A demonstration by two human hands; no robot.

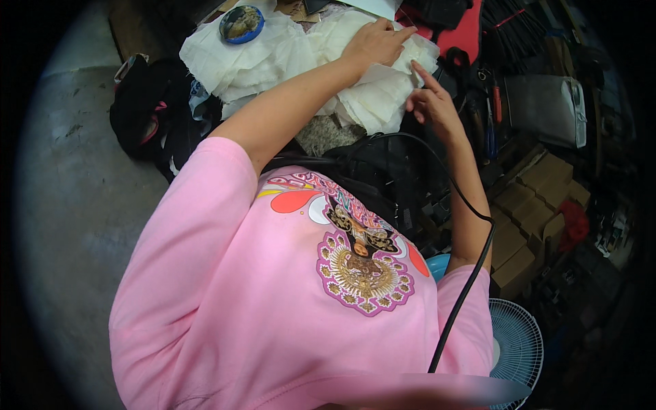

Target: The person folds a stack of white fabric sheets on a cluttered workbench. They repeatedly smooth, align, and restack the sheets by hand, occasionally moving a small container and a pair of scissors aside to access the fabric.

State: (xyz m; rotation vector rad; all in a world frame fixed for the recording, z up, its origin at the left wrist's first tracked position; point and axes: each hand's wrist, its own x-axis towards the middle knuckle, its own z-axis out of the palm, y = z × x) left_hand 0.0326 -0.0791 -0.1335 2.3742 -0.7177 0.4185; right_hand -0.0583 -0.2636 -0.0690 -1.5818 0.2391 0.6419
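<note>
Near the top of the view, a heap of cream-white cloth pieces (321, 61) lies spread over a cluttered work surface, in thin layers that overlap loosely. The left hand (376, 41) rests flat on the heap's right part, fingers together and pressing down, clamped on nothing. The right hand (432, 102) hovers just beside the heap's right edge, forefinger raised and the other fingers loosely curled; it holds nothing that can be seen. Judging by the folds, the cloth is light, soft and limp, likely to slide layer on layer, so a pinch at a free edge or corner would lift one piece cleanly. On the heap's upper left sits a round blue-rimmed tin (241, 24). Right of the heap lie a red mat (461, 34) and a grey pouch (547, 106). Below the heap, a black cable (471, 273) runs down past the pink shirt (273, 307), near a blue fan (516, 345).
</note>
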